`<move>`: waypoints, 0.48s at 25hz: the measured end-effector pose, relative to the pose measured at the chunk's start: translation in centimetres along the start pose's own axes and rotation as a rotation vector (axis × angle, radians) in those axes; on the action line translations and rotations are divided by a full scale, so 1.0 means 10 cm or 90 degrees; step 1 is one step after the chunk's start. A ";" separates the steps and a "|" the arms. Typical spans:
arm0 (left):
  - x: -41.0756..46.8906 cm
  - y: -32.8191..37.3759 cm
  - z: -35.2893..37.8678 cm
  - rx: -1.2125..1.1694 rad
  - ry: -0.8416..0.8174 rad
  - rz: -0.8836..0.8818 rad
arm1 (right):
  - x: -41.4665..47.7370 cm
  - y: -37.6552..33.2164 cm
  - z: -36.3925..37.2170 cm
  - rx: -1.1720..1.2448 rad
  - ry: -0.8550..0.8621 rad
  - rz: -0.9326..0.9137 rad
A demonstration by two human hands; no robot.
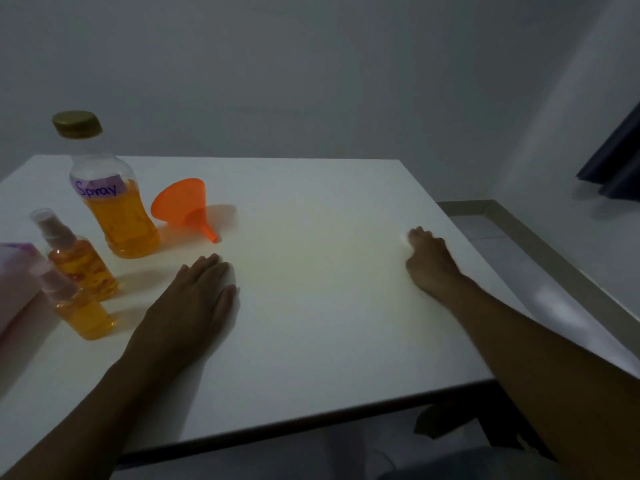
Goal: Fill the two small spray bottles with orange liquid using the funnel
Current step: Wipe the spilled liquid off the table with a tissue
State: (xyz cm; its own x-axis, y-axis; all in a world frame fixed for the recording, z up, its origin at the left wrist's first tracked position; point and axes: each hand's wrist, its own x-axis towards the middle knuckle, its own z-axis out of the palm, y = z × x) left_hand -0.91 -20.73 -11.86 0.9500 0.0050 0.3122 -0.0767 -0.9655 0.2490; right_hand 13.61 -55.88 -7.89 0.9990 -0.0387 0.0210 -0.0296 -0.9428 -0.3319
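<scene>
Two small clear spray bottles stand capped at the table's left, both holding orange liquid: one farther back, the other nearer me. Behind them stands a larger bottle labelled "Spray" with a gold cap, about half full of orange liquid. An orange funnel lies on its side to the right of that bottle, spout toward me. My left hand lies flat on the table, just right of the small bottles, holding nothing. My right hand rests on the table near its right edge, fingers loosely curled, holding nothing.
The white table runs to an edge on the right and at the front. A pink object lies at the far left, partly out of frame. A dark curtain hangs at the far right beside a pale wall.
</scene>
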 end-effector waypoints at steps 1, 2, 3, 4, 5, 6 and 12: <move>0.00 0.00 -0.01 -0.002 -0.001 -0.005 | 0.03 -0.25 0.10 0.002 0.015 -0.011; 0.00 0.01 -0.02 -0.004 0.002 -0.006 | 0.02 -0.55 0.22 0.012 0.015 -0.044; 0.00 0.01 -0.02 -0.005 0.003 -0.005 | -0.03 -0.87 0.37 0.035 -0.006 -0.100; 0.01 0.01 -0.03 -0.007 0.004 -0.007 | -0.15 -1.19 0.49 0.055 -0.043 -0.173; 0.01 0.02 -0.04 -0.010 0.003 -0.014 | -0.30 -1.47 0.57 0.065 -0.077 -0.250; 0.01 0.02 -0.04 -0.013 0.001 -0.023 | -0.48 -1.69 0.59 0.051 -0.103 -0.328; 0.00 0.03 -0.03 -0.014 -0.008 -0.011 | -0.53 -0.81 0.47 -0.003 -0.092 -0.416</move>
State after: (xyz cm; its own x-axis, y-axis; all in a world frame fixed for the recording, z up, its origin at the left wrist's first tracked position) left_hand -1.01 -20.90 -11.51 0.9549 0.0182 0.2964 -0.0668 -0.9594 0.2741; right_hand 8.70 -46.53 -9.74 0.8057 0.5855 0.0897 0.5835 -0.7588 -0.2893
